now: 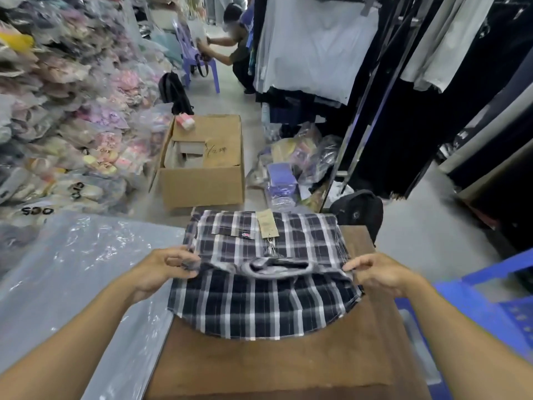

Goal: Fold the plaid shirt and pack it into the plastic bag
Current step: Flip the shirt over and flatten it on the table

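The plaid shirt [261, 287], dark with white checks, lies partly folded on a brown wooden table [274, 368], collar toward the middle and a paper tag near the far edge. My left hand [164, 269] pinches the shirt's left shoulder edge. My right hand [377, 272] pinches the right shoulder edge. A large clear plastic bag [78, 272] lies flat to the left of the table, next to my left forearm.
An open cardboard box [202, 168] stands on the floor beyond the table. Bagged goods pile up along the left. Clothes hang on racks at the right. A black backpack [359, 212] and a blue crate [487, 301] sit to the right. A person crouches far down the aisle.
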